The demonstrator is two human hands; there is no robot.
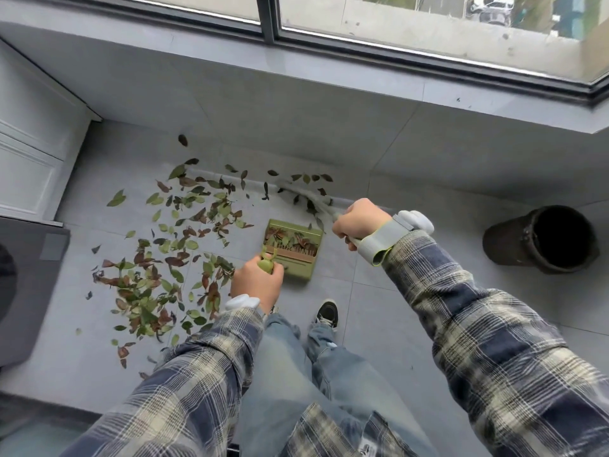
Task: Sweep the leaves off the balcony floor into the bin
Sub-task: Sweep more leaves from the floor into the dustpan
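Head view: left grip (257,285) clamps the dustpan (296,258), right grip (357,222) clamps the broom (324,209); leaves (148,285) litter the grey floor (379,308) left of both, bin (540,239) right.

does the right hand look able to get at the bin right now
Probably not yet: the right hand grips the broom handle, though nothing stands between it and the bin.
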